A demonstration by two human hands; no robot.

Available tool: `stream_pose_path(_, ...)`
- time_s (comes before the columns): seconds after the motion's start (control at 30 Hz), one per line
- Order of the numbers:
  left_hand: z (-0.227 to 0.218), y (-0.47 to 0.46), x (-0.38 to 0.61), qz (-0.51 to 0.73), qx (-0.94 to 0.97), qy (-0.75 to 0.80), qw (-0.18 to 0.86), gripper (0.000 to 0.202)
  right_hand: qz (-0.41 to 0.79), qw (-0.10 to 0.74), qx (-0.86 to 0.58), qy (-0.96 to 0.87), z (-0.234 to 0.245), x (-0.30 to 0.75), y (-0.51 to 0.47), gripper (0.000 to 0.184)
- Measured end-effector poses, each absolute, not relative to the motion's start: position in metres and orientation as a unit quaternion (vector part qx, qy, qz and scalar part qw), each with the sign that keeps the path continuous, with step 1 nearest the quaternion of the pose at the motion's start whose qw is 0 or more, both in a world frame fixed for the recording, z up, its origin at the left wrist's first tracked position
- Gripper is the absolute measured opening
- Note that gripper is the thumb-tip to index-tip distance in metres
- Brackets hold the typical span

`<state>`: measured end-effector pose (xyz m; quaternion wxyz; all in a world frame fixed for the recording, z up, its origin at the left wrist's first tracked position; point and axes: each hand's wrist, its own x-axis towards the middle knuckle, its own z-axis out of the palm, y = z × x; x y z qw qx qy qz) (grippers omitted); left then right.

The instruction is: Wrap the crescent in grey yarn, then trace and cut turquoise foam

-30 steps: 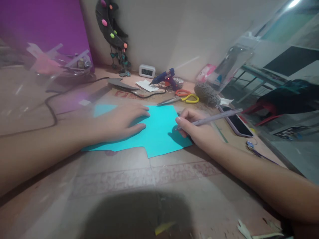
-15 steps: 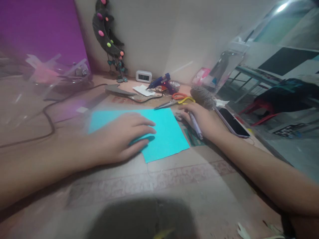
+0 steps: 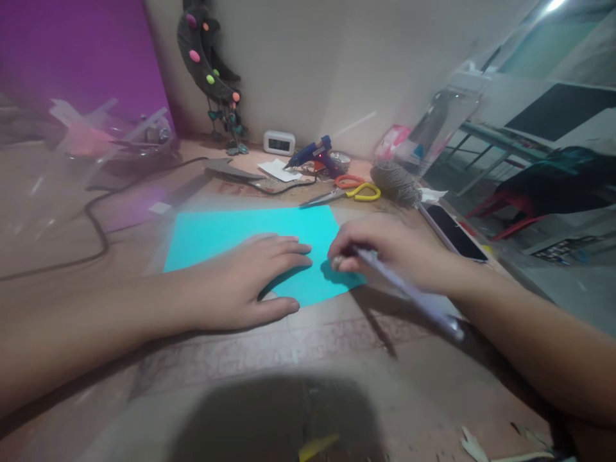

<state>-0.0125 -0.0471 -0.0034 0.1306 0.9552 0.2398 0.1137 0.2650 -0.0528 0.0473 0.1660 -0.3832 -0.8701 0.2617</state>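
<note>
- A cluttered bench (image 3: 337, 350) runs along a pale wall, with a purple wall (image 3: 72, 58) at the left corner; the light is dim and the edges of the view are blurred
- A turquoise paper sheet (image 3: 226, 231) lies flat on the bench in front of the person, its near right corner between the two hands
- The left hand (image 3: 240, 285) rests palm down with its fingers stretched out over the near edge of the sheet, gripping nothing, only pressing the paper to the bench
- The right hand (image 3: 394, 250) is curled closed around a pen (image 3: 414, 298); the pen tip sits at the sheet's near right corner and the shaft slants back toward the person
- By the look of it the step in hand is marking the sheet near that corner; whether the tip touches the paper cannot be told
- A clean stroke would call for firm left-hand pressure and a steady tip
- Beyond the sheet lie scissors (image 3: 346, 189), a ball of twine (image 3: 394, 183) and a glue gun (image 3: 312, 154); a phone (image 3: 455, 224) lies to the right; a black cable (image 3: 96, 218) trails off left
</note>
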Motion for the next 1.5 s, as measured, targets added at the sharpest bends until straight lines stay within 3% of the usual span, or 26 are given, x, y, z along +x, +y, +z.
stream_pose_path(0.1, -0.005, -0.047, -0.013, 0.11, 0.956, 0.24, 0.128, 0.059, 0.247, 0.076, -0.339, -0.905, 0.054, 0.253, -0.076, 0.006)
stream_pose_path(0.2, -0.006, -0.047, -0.012, 0.106, 0.958, 0.235, 0.124, 0.059, 0.21, 0.043, -0.34, -0.916, 0.049, 0.246, -0.087, 0.008)
stream_pose_path(0.43, -0.004, -0.046, -0.01, 0.111, 0.961, 0.225, 0.12, 0.056, 0.148, 0.106, -0.354, -0.917, 0.034, 0.242, -0.083, 0.013)
stream_pose_path(0.6, -0.004, -0.046, -0.01, 0.113, 0.961, 0.219, 0.124, 0.057, 0.226, 0.046, -0.359, -0.905, 0.045, 0.242, -0.08, 0.007)
stream_pose_path(0.8, -0.003, -0.046, -0.009, 0.099, 0.962, 0.22, 0.127, 0.059, 0.124, 0.074, -0.366, -0.919, 0.039, 0.242, -0.083, 0.018)
stream_pose_path(0.97, -0.003, -0.046, -0.01, 0.098, 0.961, 0.225, 0.13, 0.058, 0.206, 0.021, -0.385, -0.899, 0.051, 0.241, -0.081, 0.012)
stream_pose_path(1.2, -0.002, -0.046, -0.01, 0.097, 0.962, 0.224, 0.122, 0.056, 0.137, 0.079, -0.421, -0.893, 0.042, 0.24, -0.074, 0.014)
stream_pose_path(1.37, -0.002, -0.048, -0.009, 0.09, 0.963, 0.218, 0.13, 0.057, 0.196, 0.034, -0.407, -0.892, 0.049, 0.242, -0.081, 0.01)
stream_pose_path(1.5, -0.001, -0.049, -0.008, 0.088, 0.962, 0.218, 0.135, 0.058, 0.142, 0.057, -0.423, -0.893, 0.042, 0.238, -0.081, 0.016)
